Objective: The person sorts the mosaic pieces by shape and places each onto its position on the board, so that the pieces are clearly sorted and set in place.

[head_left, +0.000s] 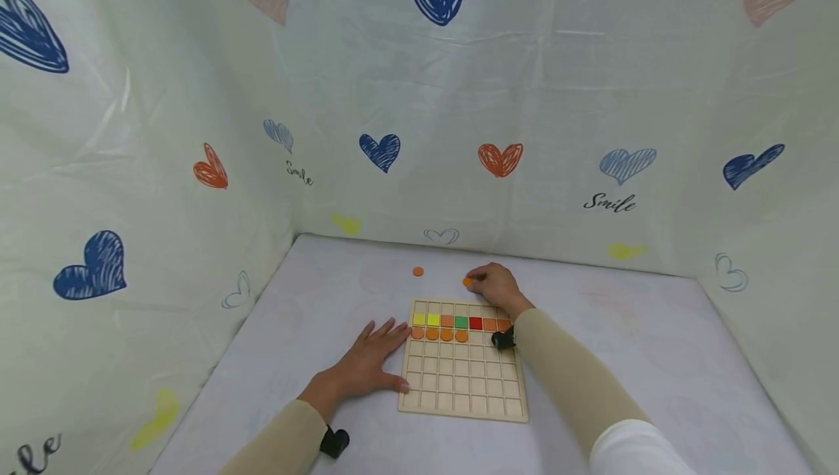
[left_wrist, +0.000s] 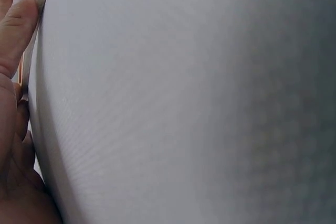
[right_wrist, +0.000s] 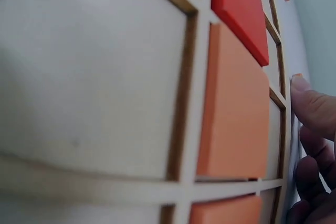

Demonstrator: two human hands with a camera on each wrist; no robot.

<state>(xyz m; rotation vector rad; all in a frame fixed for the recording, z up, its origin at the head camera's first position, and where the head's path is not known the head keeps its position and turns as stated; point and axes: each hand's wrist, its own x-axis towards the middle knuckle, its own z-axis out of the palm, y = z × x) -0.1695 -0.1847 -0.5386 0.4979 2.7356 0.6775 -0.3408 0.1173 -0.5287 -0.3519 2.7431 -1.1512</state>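
A wooden grid board (head_left: 461, 402) lies on the table. Its second row holds coloured square tiles: yellow, orange, green and a red tile (right_wrist: 239, 11). Below them, several orange discs (head_left: 447, 334) fill the left cells of the third row. Beyond the board's far edge, my right hand (head_left: 497, 287) pinches an orange disc (head_left: 467, 281) between thumb and fingertips. My left hand (head_left: 367, 362) rests spread at the board's left edge, with fingers and thumb touching it. The left wrist view catches only part of this hand (left_wrist: 16, 35) beside the edge.
Another orange disc (head_left: 418, 271) lies alone on the white tabletop (head_left: 314, 293), beyond the board and left of my right hand. A pale curtain (head_left: 550, 96) printed with hearts hangs behind the table and along its sides.
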